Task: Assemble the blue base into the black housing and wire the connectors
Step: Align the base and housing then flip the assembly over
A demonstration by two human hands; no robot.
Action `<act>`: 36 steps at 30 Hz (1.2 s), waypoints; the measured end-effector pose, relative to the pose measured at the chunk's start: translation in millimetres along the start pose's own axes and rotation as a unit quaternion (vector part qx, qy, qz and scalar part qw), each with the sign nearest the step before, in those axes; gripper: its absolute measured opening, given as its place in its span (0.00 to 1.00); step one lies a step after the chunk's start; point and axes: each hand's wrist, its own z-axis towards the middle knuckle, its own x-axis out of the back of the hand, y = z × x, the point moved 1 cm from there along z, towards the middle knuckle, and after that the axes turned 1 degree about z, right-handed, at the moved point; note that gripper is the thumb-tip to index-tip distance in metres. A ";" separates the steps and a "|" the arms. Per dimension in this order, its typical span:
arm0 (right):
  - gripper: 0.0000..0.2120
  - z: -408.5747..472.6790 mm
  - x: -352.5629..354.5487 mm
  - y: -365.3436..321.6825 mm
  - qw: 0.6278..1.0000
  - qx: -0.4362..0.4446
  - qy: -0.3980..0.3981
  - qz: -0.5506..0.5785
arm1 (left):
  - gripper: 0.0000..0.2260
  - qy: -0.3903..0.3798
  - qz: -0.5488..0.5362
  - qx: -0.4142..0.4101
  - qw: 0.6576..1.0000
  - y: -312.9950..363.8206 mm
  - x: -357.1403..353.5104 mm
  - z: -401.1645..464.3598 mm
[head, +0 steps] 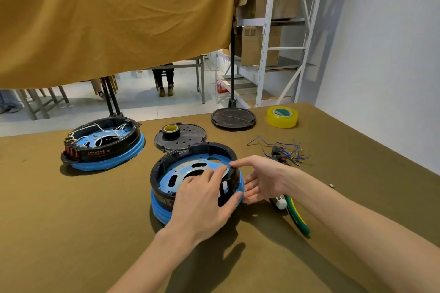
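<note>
Near the front of the olive worktop [71, 233], the black housing [166, 162] sits over the blue base [162, 211]. Her left hand [202, 207] lies across the near rim, fingers [214, 173] spread on the blue plate inside, thumb hooked round the outer edge. Her right hand [259, 181] steadies the right side, fingers loosely extended, forefinger touching the rim. Loose blue wires [288, 150] lie just beyond.

Light: bright, even daylight; the white wall [392, 54] at right is washed pale.
Shadows: soft and dark on the table [71, 233], lower centre.
Distortion: wide-angle bending of the shelving [266, 31], upper right.
Focus: centre sharp, distant floor softer.
</note>
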 end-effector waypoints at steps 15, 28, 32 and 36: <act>0.42 -27.9 -12.1 -18.1 0.991 0.014 -0.067 0.114 | 0.42 -0.017 0.102 0.029 0.994 5.5 19.1 20.3; 0.14 -60.5 -39.3 -98.5 0.925 0.368 0.009 -0.095 | 0.23 0.023 -0.385 0.274 0.881 -53.9 105.4 81.6; 0.11 -50.6 -51.2 -101.8 0.871 0.430 0.105 -0.213 | 0.18 -0.072 -0.513 0.385 0.764 -76.4 100.0 67.3; 0.12 -35.9 -53.7 -85.6 0.786 0.477 0.202 -0.339 | 0.23 -0.070 -0.580 0.417 0.696 -99.2 98.9 52.1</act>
